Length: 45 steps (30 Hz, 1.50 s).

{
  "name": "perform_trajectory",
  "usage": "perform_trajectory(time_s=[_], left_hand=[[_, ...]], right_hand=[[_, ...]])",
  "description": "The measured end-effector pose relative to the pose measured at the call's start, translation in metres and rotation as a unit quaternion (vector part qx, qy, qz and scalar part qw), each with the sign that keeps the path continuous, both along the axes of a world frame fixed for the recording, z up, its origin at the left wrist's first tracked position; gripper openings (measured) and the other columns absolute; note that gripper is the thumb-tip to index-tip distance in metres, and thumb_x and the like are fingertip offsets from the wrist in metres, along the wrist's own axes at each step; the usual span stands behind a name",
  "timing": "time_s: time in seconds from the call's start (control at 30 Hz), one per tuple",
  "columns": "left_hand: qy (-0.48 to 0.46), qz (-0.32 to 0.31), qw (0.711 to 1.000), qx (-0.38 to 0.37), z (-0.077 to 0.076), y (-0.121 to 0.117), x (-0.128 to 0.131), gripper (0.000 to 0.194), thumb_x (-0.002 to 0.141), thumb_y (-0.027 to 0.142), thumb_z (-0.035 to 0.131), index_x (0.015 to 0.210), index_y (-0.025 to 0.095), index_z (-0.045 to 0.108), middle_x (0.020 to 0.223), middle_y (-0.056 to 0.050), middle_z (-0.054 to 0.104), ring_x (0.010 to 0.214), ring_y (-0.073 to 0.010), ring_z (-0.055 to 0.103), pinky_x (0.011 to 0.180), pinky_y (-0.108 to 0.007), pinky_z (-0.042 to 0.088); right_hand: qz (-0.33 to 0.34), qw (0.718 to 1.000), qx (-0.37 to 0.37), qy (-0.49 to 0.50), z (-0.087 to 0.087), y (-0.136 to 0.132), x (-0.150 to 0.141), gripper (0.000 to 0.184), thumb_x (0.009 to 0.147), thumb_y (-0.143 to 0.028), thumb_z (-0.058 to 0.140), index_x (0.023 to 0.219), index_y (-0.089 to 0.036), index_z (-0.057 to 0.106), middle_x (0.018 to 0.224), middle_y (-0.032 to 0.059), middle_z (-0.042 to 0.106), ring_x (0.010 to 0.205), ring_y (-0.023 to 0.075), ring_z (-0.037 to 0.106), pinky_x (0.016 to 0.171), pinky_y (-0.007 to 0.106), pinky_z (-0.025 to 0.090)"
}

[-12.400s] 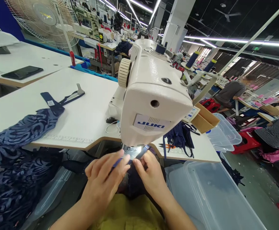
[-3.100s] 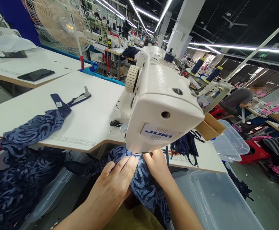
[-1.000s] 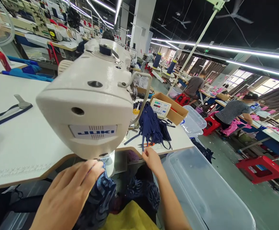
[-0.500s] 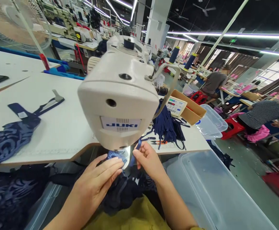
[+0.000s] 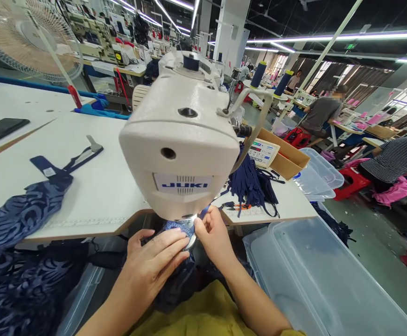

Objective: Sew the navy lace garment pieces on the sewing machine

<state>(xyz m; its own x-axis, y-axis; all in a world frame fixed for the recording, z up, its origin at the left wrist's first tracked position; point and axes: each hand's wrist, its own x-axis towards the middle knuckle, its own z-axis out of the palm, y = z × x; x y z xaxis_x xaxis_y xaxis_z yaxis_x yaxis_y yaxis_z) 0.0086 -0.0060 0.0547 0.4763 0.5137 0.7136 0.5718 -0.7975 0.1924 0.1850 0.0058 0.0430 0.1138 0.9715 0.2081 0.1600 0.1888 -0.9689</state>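
A cream JUKI sewing machine [image 5: 178, 140] fills the middle of the head view. Beneath its head my left hand [image 5: 154, 261] lies with fingers stretched flat on dark blue patterned fabric [image 5: 173, 228]. My right hand [image 5: 212, 233] is pinched on a thin navy strap [image 5: 203, 212] right beside the needle area. The needle itself is hidden under the machine head. A yellow-green garment [image 5: 196, 312] on my lap shows below my arms.
A pile of navy straps [image 5: 250, 182] and scissors [image 5: 236, 206] lie on the white table [image 5: 101, 186] to the right. Blue patterned fabric [image 5: 17, 224] hangs off the table's left. A clear plastic bin [image 5: 315, 280] stands at right. Fan [image 5: 28, 37], phone [image 5: 2, 129], other workers behind.
My right hand took a navy strap from the pile at the table's edge and brought it under the machine head. My left hand has flattened on the fabric. The camera swung back left.
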Motion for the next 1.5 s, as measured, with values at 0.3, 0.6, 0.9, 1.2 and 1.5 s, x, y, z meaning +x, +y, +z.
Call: perform_trajectory(time_s=[0.3, 0.6, 0.9, 1.2, 1.5], left_hand=[[0.073, 0.011, 0.993, 0.095, -0.013, 0.0, -0.001, 0.03, 0.093, 0.018, 0.054, 0.122, 0.015, 0.057, 0.116, -0.006, 0.069, 0.108, -0.0161, 0.063, 0.092, -0.028, 0.042], [0.071, 0.001, 0.991, 0.11, -0.006, 0.007, 0.0, 0.022, 0.098, 0.02, 0.042, 0.11, 0.018, 0.06, 0.099, 0.0, 0.074, 0.093, -0.0095, 0.067, 0.081, -0.026, 0.04], [0.018, 0.069, 0.996, 0.055, -0.01, -0.006, 0.01, 0.023, 0.097, 0.032, 0.048, 0.116, 0.027, 0.062, 0.109, 0.003, 0.073, 0.103, -0.0169, 0.065, 0.093, -0.037, 0.029], [0.059, 0.102, 0.987, 0.107, 0.014, -0.008, 0.018, 0.021, 0.098, 0.023, 0.047, 0.111, 0.019, 0.063, 0.107, 0.002, 0.073, 0.099, -0.0191, 0.067, 0.083, -0.037, 0.032], [0.071, 0.166, 0.981, 0.077, 0.007, -0.015, 0.03, 0.024, 0.098, 0.024, 0.046, 0.113, 0.018, 0.063, 0.11, 0.001, 0.072, 0.101, -0.0201, 0.064, 0.084, -0.038, 0.032]], right_hand=[[0.001, 1.0, -0.003, 0.02, -0.002, 0.001, -0.002, 0.009, 0.086, -0.026, 0.052, 0.091, -0.022, 0.047, 0.065, -0.0085, 0.039, 0.058, 0.0102, 0.039, 0.057, 0.023, 0.033], [0.017, 1.0, -0.006, 0.02, 0.001, 0.003, 0.001, 0.007, 0.085, -0.025, 0.052, 0.087, -0.022, 0.046, 0.063, -0.0089, 0.036, 0.056, 0.0098, 0.037, 0.055, 0.022, 0.032], [0.043, 0.998, 0.033, 0.019, 0.006, 0.031, 0.011, 0.011, 0.079, -0.025, 0.057, 0.086, -0.021, 0.049, 0.07, -0.0056, 0.046, 0.06, 0.0102, 0.044, 0.057, 0.022, 0.039], [0.058, 0.993, 0.054, -0.085, 0.026, 0.043, 0.007, 0.01, 0.079, -0.021, 0.054, 0.085, -0.021, 0.062, 0.053, -0.0053, 0.05, 0.06, 0.0162, 0.054, 0.065, 0.03, 0.048], [0.062, 0.99, 0.046, -0.121, 0.017, 0.055, 0.006, 0.012, 0.077, -0.025, 0.055, 0.082, -0.021, 0.065, 0.068, 0.0014, 0.065, 0.068, 0.0198, 0.059, 0.066, 0.032, 0.05]])
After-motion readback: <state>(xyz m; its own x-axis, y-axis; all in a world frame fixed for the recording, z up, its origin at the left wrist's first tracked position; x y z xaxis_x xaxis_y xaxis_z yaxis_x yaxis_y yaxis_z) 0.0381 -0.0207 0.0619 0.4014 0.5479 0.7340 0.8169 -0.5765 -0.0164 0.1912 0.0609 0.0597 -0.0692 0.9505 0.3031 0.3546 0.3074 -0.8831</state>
